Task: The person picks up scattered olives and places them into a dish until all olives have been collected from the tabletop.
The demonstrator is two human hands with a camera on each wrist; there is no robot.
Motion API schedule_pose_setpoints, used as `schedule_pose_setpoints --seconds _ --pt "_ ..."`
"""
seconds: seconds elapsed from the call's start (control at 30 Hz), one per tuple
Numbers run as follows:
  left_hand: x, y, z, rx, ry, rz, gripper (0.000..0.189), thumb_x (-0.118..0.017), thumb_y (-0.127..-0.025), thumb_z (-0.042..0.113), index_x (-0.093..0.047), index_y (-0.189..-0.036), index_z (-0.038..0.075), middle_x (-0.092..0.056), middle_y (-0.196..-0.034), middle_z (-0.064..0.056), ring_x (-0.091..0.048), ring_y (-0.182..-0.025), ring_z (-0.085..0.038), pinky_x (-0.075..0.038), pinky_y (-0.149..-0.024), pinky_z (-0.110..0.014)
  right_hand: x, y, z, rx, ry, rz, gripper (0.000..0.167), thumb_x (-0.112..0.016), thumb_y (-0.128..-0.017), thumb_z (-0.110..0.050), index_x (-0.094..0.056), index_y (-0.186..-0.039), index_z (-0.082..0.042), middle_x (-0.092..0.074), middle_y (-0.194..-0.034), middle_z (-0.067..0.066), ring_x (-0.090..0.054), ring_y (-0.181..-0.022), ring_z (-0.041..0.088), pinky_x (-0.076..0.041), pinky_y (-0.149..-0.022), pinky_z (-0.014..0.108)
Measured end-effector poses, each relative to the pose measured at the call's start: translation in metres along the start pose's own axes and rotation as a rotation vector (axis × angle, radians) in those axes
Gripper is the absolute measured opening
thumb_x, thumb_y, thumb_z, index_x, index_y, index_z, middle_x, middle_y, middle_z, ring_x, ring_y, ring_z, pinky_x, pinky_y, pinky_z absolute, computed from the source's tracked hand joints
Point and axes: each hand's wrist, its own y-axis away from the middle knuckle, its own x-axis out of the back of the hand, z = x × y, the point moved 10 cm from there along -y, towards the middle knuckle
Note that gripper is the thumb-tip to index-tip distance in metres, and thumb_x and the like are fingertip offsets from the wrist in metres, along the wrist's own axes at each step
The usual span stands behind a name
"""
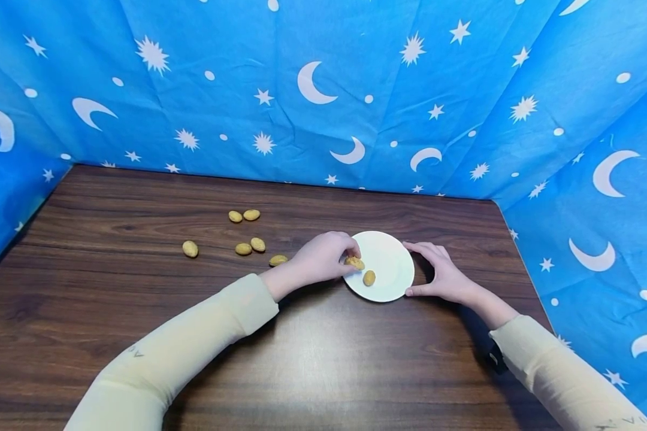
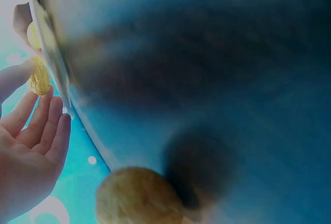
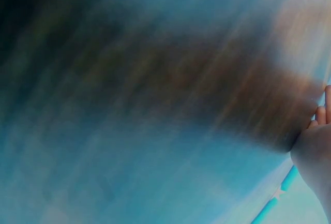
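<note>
My left hand (image 1: 326, 257) pinches a wrinkled, yellow-brown oval nut (image 1: 354, 263) between thumb and fingertips, over the left edge of a round white plate (image 1: 390, 257). The left wrist view shows the same nut (image 2: 39, 76) from the side, near the plate's edge. A second oval nut (image 1: 369, 278) lies on the plate, just below the pinched one. On the opposite side, my right hand (image 1: 447, 278) touches the plate's rim with thumb and fingertips spread apart. Only part of the right hand (image 3: 315, 141) appears in its wrist view, and its contact with the plate is hidden there.
Several similar nuts (image 1: 243, 249) lie scattered on the dark wooden table (image 1: 323, 359), left of the plate. The nearest nut (image 1: 278, 260) is beside the left wrist. Behind and to the right hangs a blue cloth (image 1: 280, 120) with white moons and stars.
</note>
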Motion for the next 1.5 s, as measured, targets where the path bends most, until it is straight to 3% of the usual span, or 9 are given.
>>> schedule_pose_setpoints --seconds 0.17,0.67,0.87,1.17,1.5 --pt "-0.004 -0.003 0.007 -0.028 -0.036 -0.002 0.018 -0.083 -0.093 0.020 -0.077 -0.107 0.011 -0.077 -0.107 -0.002 -0.064 -0.094 -0.018 -0.055 -0.091 -0.037 0.000 0.000 0.001 -0.005 0.000 -0.004 0.098 -0.098 -0.073 -0.023 -0.049 -0.156 -0.005 -0.053 -0.151 0.023 -0.038 -0.140 0.045 -0.026 -0.114 0.063" --pt "-0.012 -0.006 0.013 -0.052 -0.032 -0.024 0.013 -0.083 -0.092 0.018 -0.078 -0.103 0.012 -0.075 -0.105 -0.003 -0.062 -0.092 -0.018 -0.054 -0.089 -0.036 0.000 0.001 -0.001 -0.006 -0.004 0.000 0.098 -0.098 -0.073 -0.023 -0.049 -0.156 -0.005 -0.052 -0.152 0.024 -0.037 -0.141 0.046 -0.026 -0.114 0.064" --pt "-0.006 -0.002 0.012 -0.078 -0.012 -0.009 0.012 -0.082 -0.093 0.016 -0.078 -0.103 0.012 -0.076 -0.108 -0.003 -0.065 -0.096 -0.019 -0.055 -0.092 -0.038 -0.001 0.001 -0.001 0.001 0.000 0.004 0.098 -0.098 -0.073 -0.023 -0.049 -0.156 -0.005 -0.052 -0.152 0.024 -0.038 -0.140 0.046 -0.026 -0.114 0.064" --pt "0.017 0.010 -0.004 -0.023 0.000 -0.002 0.017 -0.076 -0.096 0.013 -0.077 -0.113 0.010 -0.076 -0.113 -0.005 -0.069 -0.105 -0.021 -0.057 -0.099 -0.040 -0.001 0.001 -0.002 0.010 0.007 0.011 0.098 -0.098 -0.072 -0.024 -0.049 -0.155 -0.004 -0.053 -0.151 0.024 -0.038 -0.140 0.046 -0.026 -0.114 0.062" --pt "0.042 0.032 -0.038 0.027 0.028 0.046 0.021 -0.079 -0.095 0.014 -0.076 -0.115 0.010 -0.077 -0.116 -0.006 -0.071 -0.111 -0.023 -0.057 -0.102 -0.044 -0.002 0.000 0.000 0.001 0.008 0.005 0.099 -0.098 -0.072 -0.024 -0.049 -0.156 -0.005 -0.053 -0.151 0.023 -0.038 -0.140 0.045 -0.026 -0.114 0.063"
